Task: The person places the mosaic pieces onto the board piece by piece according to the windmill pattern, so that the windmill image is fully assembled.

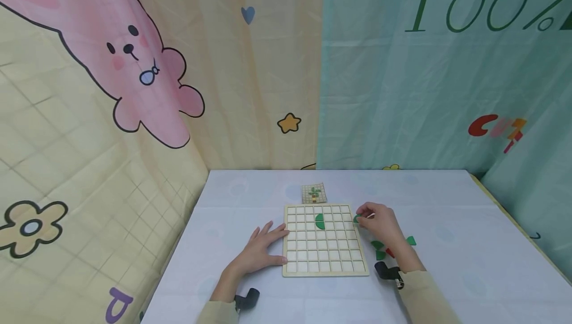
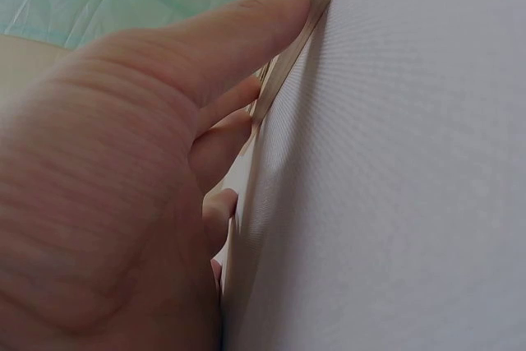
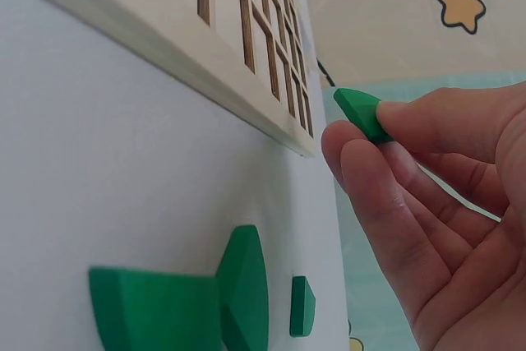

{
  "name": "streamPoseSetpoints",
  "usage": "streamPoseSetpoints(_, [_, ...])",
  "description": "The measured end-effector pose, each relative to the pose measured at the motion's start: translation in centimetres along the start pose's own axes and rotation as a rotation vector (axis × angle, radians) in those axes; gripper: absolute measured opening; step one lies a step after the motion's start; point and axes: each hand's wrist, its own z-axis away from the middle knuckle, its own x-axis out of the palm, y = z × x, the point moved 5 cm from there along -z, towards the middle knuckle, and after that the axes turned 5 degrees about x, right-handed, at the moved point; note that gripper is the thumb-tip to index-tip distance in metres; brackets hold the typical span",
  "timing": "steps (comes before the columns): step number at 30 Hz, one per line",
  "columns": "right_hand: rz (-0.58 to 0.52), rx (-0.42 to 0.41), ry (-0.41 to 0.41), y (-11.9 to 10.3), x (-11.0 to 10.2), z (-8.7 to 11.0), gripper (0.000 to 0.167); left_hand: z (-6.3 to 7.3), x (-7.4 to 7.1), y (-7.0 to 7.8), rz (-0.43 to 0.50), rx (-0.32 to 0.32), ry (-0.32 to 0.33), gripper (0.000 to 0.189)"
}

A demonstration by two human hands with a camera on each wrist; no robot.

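A pale wooden grid board lies on the white-covered table. Two green pieces sit in its upper cells, together making a half-round shape. My left hand rests at the board's left edge, fingers spread and thumb touching the frame. Just off the upper right corner, my right hand pinches a green curved-edge piece between thumb and fingertips. In the right wrist view that piece is held above the table, apart from the board. Loose green pieces and a red piece lie below the right hand, partly hidden by the wrist.
Behind the board's top edge lies a small card printed with a grid and a green-topped picture. One green piece lies right of the right wrist. Patterned curtains hang behind and to the left of the table.
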Motion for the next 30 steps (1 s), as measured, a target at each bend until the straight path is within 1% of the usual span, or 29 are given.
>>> streamPoseSetpoints(5, [-0.022, -0.004, -0.005, -0.3, 0.5, -0.1, 0.009, 0.0, 0.0, 0.0, 0.003, 0.004, 0.002, 0.082])
streamPoseSetpoints(11, [-0.063, -0.016, -0.029, -0.6, 1.0, -0.1, 0.007, 0.0, 0.0, -0.1, 0.003, 0.001, 0.004, 0.082])
streamPoseSetpoints(18, [0.003, -0.005, -0.031, -1.0, 1.5, -0.4, 0.008, -0.1, 0.0, -0.1, -0.003, -0.001, 0.001, 0.083])
streamPoseSetpoints(26, [0.001, -0.009, -0.047, -1.5, 2.3, -0.6, 0.008, -0.1, 0.0, -0.1, -0.013, -0.008, -0.003, 0.083])
streamPoseSetpoints(30, [-0.008, -0.026, -0.053, -1.7, 2.7, -0.6, 0.008, -0.1, 0.0, -0.1, -0.013, -0.009, -0.007, 0.082])
